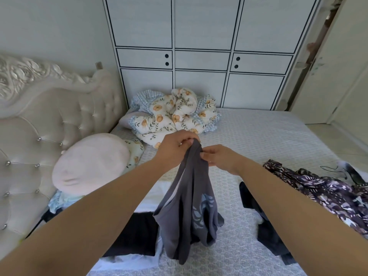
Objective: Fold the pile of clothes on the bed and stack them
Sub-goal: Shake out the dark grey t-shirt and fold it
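Both hands, left hand (175, 145) and right hand (221, 158), pinch the grey T-shirt (189, 212) aloft above the bed (258, 136), apparently to shake it straight for folding.

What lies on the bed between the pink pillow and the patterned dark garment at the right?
In the head view, the grey shirt hangs there from both hands, left and right, over bare bed.

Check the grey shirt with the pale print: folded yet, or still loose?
Still loose. The grey shirt hangs bunched from both hands, left hand and right hand pinching its top edge, its lower part draping unfolded above the bed.
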